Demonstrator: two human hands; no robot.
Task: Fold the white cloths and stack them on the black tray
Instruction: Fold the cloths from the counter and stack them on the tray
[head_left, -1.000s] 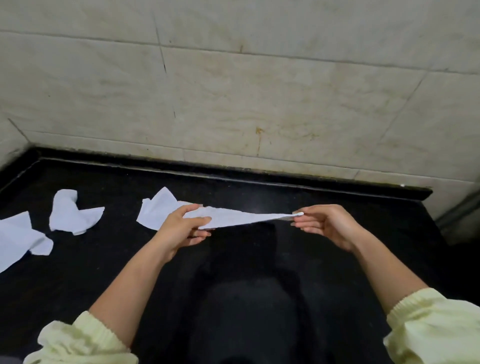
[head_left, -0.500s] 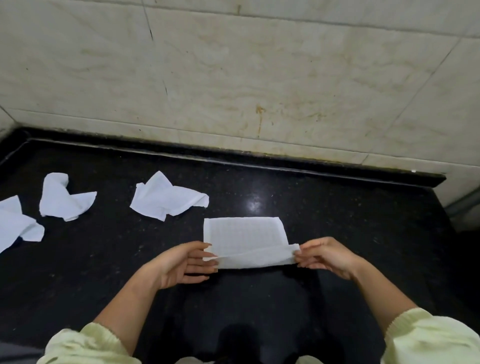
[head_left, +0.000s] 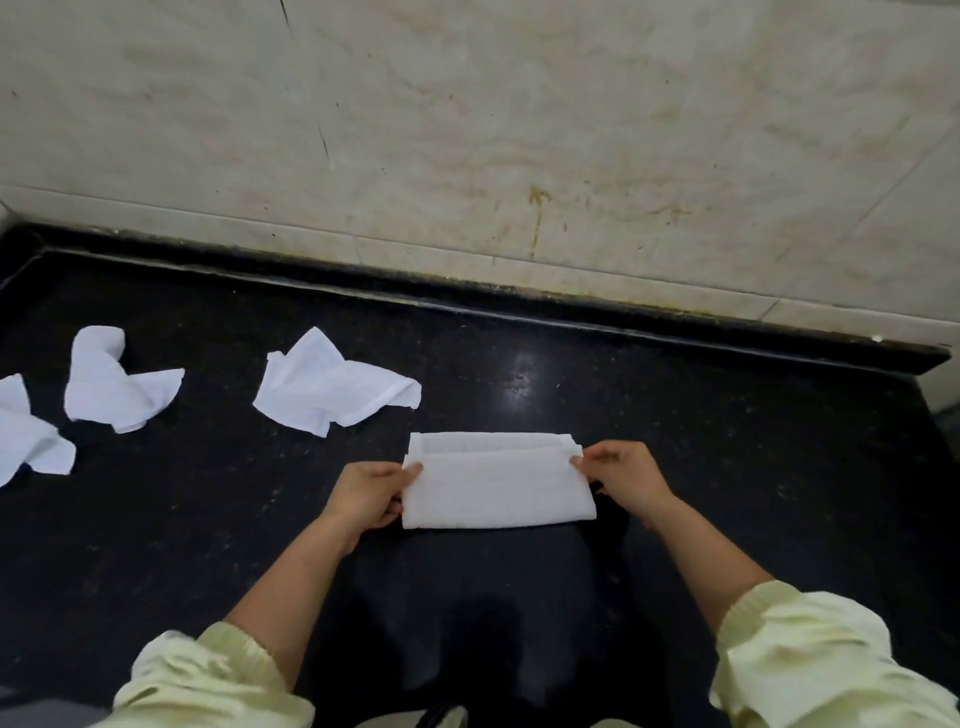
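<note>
**Ana:** Cloths (head_left: 332, 389) are lying loose on the black counter (head_left: 727, 467), three crumpled ones sitting well to the left of the folded cloth (head_left: 493, 486). Where is that one sitting?

**Ben:** It is lying flat at the counter's middle, its long axis running left to right, an upper flap doubled toward the wall.

**Ana:** And the hands?

**Ben:** The left hand (head_left: 371, 496) is pinching its left short edge; the right hand (head_left: 626, 475) is pinching the upper right corner. Both are equally near. No tray is showing, so the next fold is probably bringing one end across to the other.
</note>
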